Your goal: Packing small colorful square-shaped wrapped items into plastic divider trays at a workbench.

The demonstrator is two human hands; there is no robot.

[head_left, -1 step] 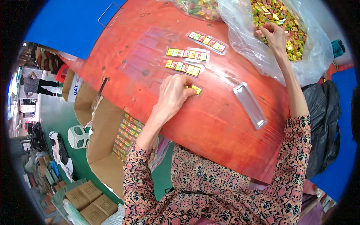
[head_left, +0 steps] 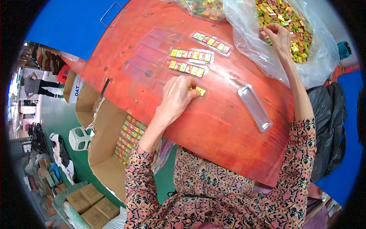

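My left hand (head_left: 176,98) is over the middle of the red table, thumb and fingers pinched on a small yellow wrapped piece (head_left: 202,91) at the end of a clear tray mostly covered by the hand. Beyond it lie three narrow clear trays holding rows of small colourful pieces: the nearest tray (head_left: 186,68), the middle tray (head_left: 190,55) and the far tray (head_left: 211,42). My right hand (head_left: 280,40) reaches into a clear plastic bag (head_left: 248,42) full of loose pieces (head_left: 301,40). Its fingers close on a small reddish piece (head_left: 263,34). A bare clear tray (head_left: 254,107) lies between both arms.
More clear trays (head_left: 152,57) lie on the table (head_left: 213,126) at left. Another bag of pieces (head_left: 202,8) sits at the far edge. Below the table's left edge stands an open cardboard box (head_left: 105,149) with filled packs (head_left: 130,139). A person (head_left: 36,84) stands far left.
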